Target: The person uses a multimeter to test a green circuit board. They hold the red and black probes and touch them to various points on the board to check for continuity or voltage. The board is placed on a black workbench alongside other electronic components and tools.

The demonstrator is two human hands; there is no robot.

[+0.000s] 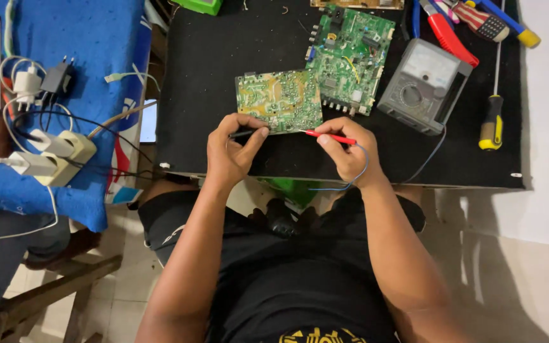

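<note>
I pinch the black probe (pixel 243 134) in my left hand (pixel 231 155) and the red probe (pixel 330 136) in my right hand (pixel 345 152), fingers closed on their light, stiff shafts, tips at the fragile circuit board (pixel 279 100).

Black probe (pixel 244 134) tip hidden behind left hand (pixel 233 152); top board (pixel 357 4) cropped.

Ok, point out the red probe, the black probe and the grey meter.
red probe (pixel 329 136): head view, on its red shaft beside the right hand.
black probe (pixel 241 134): head view, on its dark shaft at the left hand.
grey meter (pixel 422 86): head view, on its front face.
</note>
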